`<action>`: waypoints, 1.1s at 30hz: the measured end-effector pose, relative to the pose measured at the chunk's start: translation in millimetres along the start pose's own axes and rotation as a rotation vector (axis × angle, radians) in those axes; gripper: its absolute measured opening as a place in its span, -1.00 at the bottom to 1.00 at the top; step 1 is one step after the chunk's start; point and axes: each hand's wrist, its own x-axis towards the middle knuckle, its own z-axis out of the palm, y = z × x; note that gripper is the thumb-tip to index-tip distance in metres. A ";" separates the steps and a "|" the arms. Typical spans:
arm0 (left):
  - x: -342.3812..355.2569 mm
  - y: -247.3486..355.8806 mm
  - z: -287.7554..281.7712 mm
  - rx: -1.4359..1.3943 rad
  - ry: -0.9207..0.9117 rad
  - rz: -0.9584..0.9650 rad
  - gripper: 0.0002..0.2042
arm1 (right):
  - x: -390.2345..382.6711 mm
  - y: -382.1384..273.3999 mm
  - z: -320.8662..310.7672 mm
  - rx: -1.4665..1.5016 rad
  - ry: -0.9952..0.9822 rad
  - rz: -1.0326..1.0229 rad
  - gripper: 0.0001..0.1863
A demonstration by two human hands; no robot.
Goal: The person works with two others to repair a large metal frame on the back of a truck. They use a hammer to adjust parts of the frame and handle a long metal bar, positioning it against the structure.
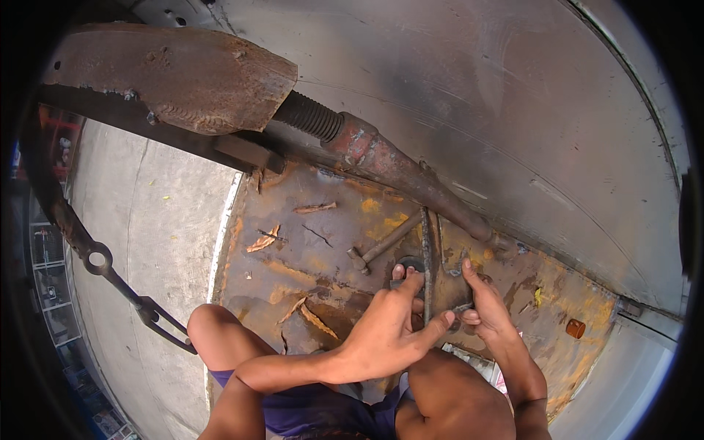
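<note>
Between my two hands is a rusty, flat metal bracket point(447, 287) with raised edges, its narrow end pointing away from me. My left hand point(389, 326) is closed on its left edge, thumb across the near end. A dark round piece point(412, 262) shows by the left fingertips; whether it is joined to the bracket I cannot tell. My right hand point(488, 301) grips the right edge, with the thumb up along it and the fingers curled under. Just beyond my left hand lies a rusty T-shaped bar point(385, 246), like a hammer, partly hidden behind the bracket.
Above my hands a threaded rusty shaft point(400, 165) runs from a heavy rusty beam point(176, 77) along a grey metal panel point(513, 95). Dry leaves point(315, 319) lie on the stained metal floor point(293, 249). A dark bar point(110, 271) hangs at left. A brown ring point(576, 328) sits right.
</note>
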 end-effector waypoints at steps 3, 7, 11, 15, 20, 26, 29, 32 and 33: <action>3.7 15.1 1.0 -0.157 -0.130 0.058 -0.49 | -17.9 -19.6 -13.2 -0.064 -0.062 0.074 -0.47; 6.9 13.2 -9.9 -0.027 -0.220 0.069 -0.41 | -9.2 -10.2 -10.4 -0.012 -0.044 -0.044 -0.52; 2.5 0.6 -7.3 -0.073 -0.200 -0.007 -0.47 | -0.2 7.0 -15.2 0.092 -0.048 -0.075 -0.57; 2.7 -34.7 -16.8 -0.162 -0.197 -0.050 -0.56 | 9.1 33.4 -28.4 -0.112 0.001 -0.226 -0.57; 2.2 -98.0 -24.9 0.054 -0.131 -0.051 -0.58 | 51.9 100.8 -36.3 -0.310 -0.029 -0.750 -0.53; 26.5 -194.2 -46.2 0.342 0.121 -0.065 -0.57 | 134.8 152.0 -24.5 -0.543 -0.183 -1.033 -0.68; 40.8 -230.6 -62.6 0.230 0.222 -0.065 -0.61 | 167.8 162.0 7.4 -0.391 -0.233 -0.972 -0.66; 55.1 -247.5 -85.7 0.204 0.220 -0.087 -0.58 | 187.5 157.1 24.9 -0.542 -0.183 -0.851 -0.60; 57.6 -250.9 -91.9 0.181 0.237 -0.094 -0.57 | 193.9 154.2 29.9 -0.583 -0.180 -0.791 -0.56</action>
